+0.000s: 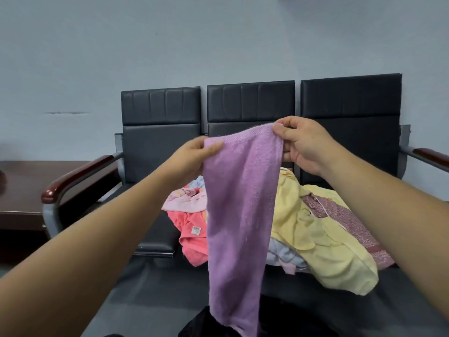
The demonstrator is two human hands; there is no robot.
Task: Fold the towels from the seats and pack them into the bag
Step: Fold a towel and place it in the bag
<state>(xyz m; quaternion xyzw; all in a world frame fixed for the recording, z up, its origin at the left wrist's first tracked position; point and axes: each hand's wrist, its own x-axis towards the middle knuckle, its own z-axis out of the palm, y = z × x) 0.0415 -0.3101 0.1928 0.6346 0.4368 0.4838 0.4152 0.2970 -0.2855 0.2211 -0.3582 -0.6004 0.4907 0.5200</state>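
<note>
Pinching the purple towel [243, 203] by its top corners, left hand [194, 154] and right hand [301, 147] above the seats [160, 105], you seem early on: the pile [315, 234] there lies unfolded.

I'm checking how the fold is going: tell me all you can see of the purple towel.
The purple towel is lilac terry cloth with a ribbed band along its top hem. It is held up by that edge: the left hand pinches one upper corner, the right hand the other, slightly higher. It hangs as a long narrow strip in front of the pile on the seats. Its lower end overlaps a dark thing at the picture's bottom; whether they touch cannot be told.
</note>
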